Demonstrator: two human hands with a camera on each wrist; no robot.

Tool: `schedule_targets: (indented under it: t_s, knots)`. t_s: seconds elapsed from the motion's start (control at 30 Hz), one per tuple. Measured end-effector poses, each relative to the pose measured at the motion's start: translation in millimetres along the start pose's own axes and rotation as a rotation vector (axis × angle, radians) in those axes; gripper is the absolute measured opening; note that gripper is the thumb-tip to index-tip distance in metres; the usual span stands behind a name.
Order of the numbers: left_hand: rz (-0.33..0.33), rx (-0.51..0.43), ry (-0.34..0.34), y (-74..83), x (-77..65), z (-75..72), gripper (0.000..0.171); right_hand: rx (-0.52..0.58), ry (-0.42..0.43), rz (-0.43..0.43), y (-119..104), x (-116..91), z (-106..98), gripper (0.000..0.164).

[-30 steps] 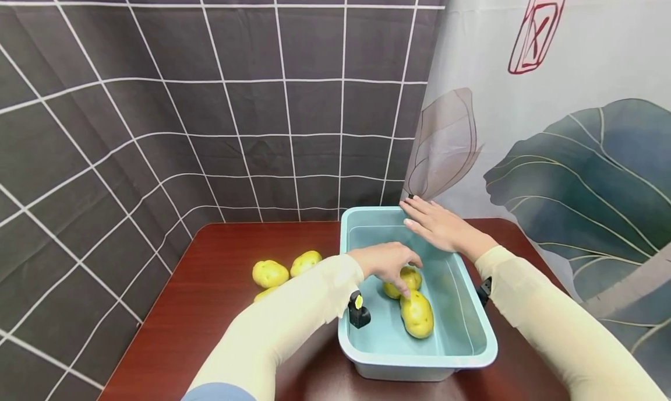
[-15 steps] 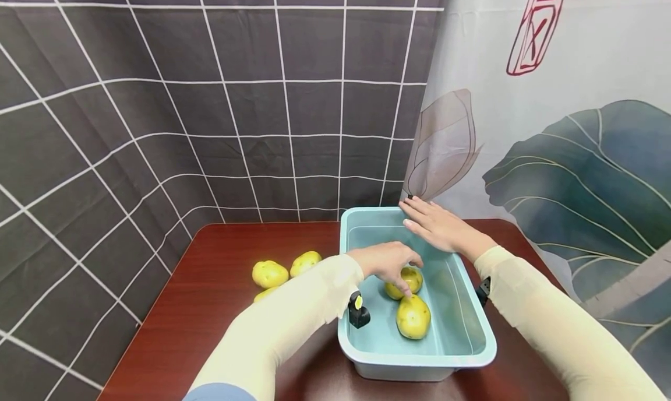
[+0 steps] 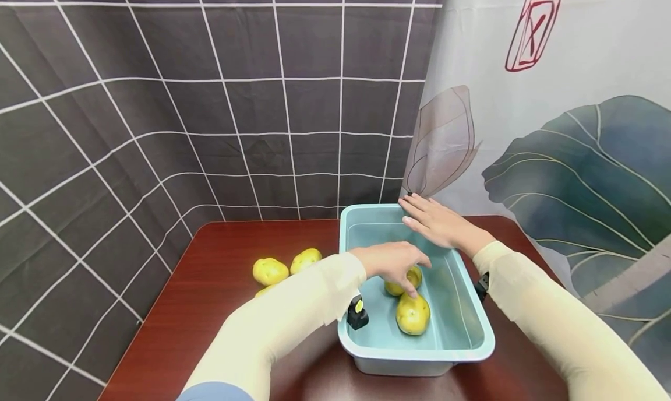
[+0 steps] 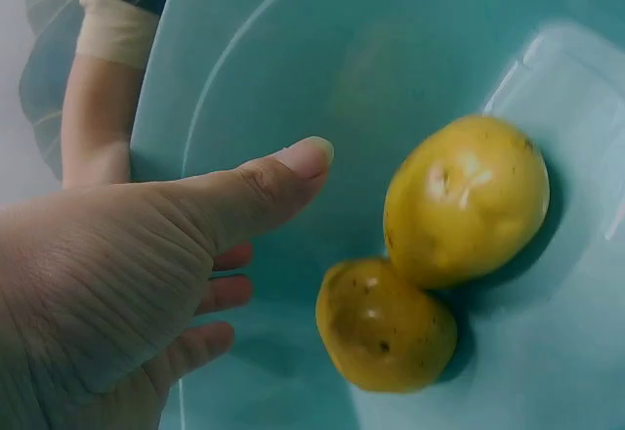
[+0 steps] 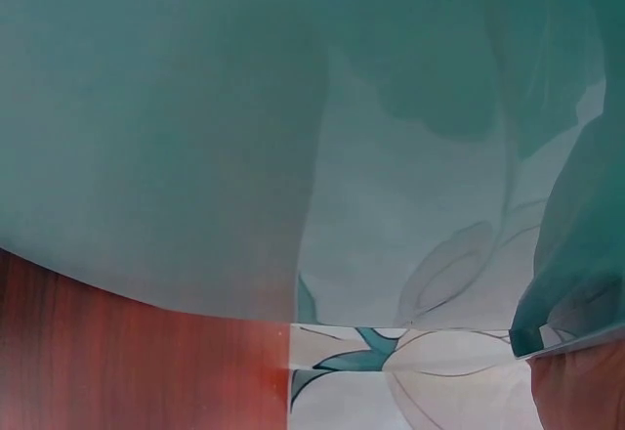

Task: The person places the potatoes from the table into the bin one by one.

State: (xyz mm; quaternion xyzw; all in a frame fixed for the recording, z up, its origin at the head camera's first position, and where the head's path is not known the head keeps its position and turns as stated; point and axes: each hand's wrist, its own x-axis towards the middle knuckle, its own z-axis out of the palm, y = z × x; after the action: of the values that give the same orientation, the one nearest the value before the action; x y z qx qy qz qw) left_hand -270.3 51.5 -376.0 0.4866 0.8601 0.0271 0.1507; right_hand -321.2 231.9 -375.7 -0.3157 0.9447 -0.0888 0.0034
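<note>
Hanging left of the blue tub (image 3: 419, 354) and behind it is a dark curtain (image 3: 262, 109) with white grid lines. On the reddish-brown bench (image 3: 183, 313), left of the tub, lie one potato (image 3: 270, 271) and, just beside it, a second potato (image 3: 306, 260); a third potato (image 3: 264, 291) is mostly hidden by the cream left sleeve (image 3: 293, 313). The left hand (image 3: 388, 260) hangs over the tub, thumb wide of the loosely bent fingers and a gap away from the potatoes below. Inside the tub a far potato (image 3: 413, 277), partly covered by that hand, touches a near potato (image 3: 412, 318). The right hand (image 3: 437, 223), fingers straight, lies at the tub's far right corner. Right of the tub hangs a leaf-print curtain (image 3: 582, 173).
</note>
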Motion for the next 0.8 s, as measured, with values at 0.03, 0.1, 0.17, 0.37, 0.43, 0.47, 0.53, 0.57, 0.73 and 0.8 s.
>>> schedule_targets:
  t_s: [0.03, 0.1, 0.17, 0.37, 0.43, 0.47, 0.53, 0.57, 0.73, 0.8]
  knots:
    - [0.008, 0.003, -0.003, 2.8, -1.5, -1.0, 0.072, -0.003, 0.002, 0.0, 0, 0, 0, 0.064]
    - [0.027, 0.006, -0.01, 9.6, -4.9, -3.8, 0.071, -0.002, 0.007, -0.007, -1, 0, 0, 0.064]
    - [0.049, 0.008, -0.019, 17.4, -9.0, -8.6, 0.072, 0.002, 0.003, -0.007, -1, 0, -1, 0.064]
    - [0.127, 0.035, -0.002, 38.1, -22.7, -27.4, 0.071, -0.005, -0.02, -0.003, -1, 1, -3, 0.065]
    - [0.143, 0.047, 0.011, 43.1, -28.7, -32.9, 0.07, -0.005, -0.02, -0.006, -1, 1, -4, 0.064]
    - [0.148, 0.05, 0.015, 45.3, -32.4, -35.5, 0.07, -0.005, -0.017, -0.007, -2, 1, -4, 0.064]
    - [0.161, 0.054, 0.029, 48.6, -40.5, -40.2, 0.07, -0.008, -0.019, -0.007, -1, 2, -3, 0.065]
    - [0.168, 0.054, 0.036, 49.6, -44.9, -41.9, 0.07, -0.007, -0.018, -0.007, -1, 2, -3, 0.065]
    - [0.193, 0.027, 0.086, 47.8, -66.7, -46.4, 0.068, -0.011, -0.015, -0.004, -1, 1, -2, 0.064]
    - [0.191, 0.012, 0.102, 45.2, -74.6, -46.5, 0.068, -0.011, -0.01, -0.005, -2, 1, -2, 0.063]
